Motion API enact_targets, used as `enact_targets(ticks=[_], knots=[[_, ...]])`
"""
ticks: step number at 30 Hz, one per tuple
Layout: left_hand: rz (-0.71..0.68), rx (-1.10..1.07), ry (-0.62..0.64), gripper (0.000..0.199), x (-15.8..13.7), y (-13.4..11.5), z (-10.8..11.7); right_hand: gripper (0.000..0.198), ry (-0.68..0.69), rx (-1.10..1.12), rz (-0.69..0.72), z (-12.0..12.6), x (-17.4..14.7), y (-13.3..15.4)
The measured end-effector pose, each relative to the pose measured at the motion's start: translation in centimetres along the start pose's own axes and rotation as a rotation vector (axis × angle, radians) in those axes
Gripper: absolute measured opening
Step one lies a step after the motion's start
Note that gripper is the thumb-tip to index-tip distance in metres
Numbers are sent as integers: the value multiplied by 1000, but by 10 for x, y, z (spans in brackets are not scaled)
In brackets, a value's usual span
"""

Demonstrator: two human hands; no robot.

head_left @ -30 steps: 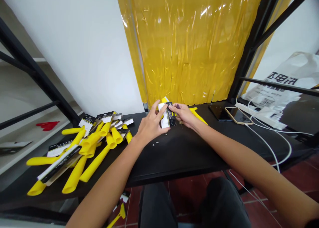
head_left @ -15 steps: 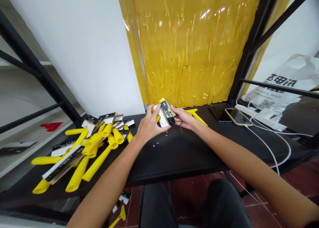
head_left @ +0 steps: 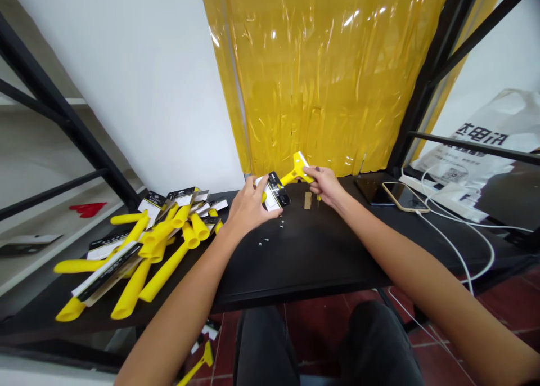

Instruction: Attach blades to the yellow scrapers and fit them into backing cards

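Observation:
My left hand (head_left: pixel 251 206) is closed around a black-and-white packaging card (head_left: pixel 276 190). A yellow scraper (head_left: pixel 297 169) has its handle running through the card, and a bit of yellow shows by my left fingers. At the other end my right hand (head_left: pixel 324 184) is closed on the scraper's wide head. Below the hands, several small screws (head_left: pixel 264 242) are scattered on the black shelf (head_left: pixel 304 262). A small flat brown piece (head_left: pixel 307 200) lies beneath the right hand.
Carded yellow scrapers (head_left: pixel 156 245) are heaped at the left. To the right are a phone (head_left: pixel 405 196) on a white cable, a dark tablet-like slab (head_left: pixel 371 191) and a white plastic bag (head_left: pixel 485 133). Another yellow scraper (head_left: pixel 202 363) is down by the floor.
My right hand has moved up and right, from the card's edge to the scraper head, which now stands out from the card. The brown piece has come into view.

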State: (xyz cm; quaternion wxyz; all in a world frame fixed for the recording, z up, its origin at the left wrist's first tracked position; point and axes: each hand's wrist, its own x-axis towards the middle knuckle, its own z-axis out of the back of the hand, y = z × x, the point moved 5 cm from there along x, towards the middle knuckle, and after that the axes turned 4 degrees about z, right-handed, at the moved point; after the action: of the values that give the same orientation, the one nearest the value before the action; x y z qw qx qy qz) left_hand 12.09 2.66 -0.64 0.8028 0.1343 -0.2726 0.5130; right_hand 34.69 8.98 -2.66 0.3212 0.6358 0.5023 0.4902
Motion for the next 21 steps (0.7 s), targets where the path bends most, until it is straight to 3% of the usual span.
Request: enact_targets(ticks=[8,13,17,21], knots=[[179,79,26,98,0,20,-3,17,-432,135,103,68,19,20],[282,-187,79,98,-1,27,-15,8,-569,206,140,94,22,29],[260,-473,-44,101,6,26,-23,9,-642,266,195,107,21,34],[246,-527,-166,98,11,26,-12,11,-666,287,187,108,20,32]])
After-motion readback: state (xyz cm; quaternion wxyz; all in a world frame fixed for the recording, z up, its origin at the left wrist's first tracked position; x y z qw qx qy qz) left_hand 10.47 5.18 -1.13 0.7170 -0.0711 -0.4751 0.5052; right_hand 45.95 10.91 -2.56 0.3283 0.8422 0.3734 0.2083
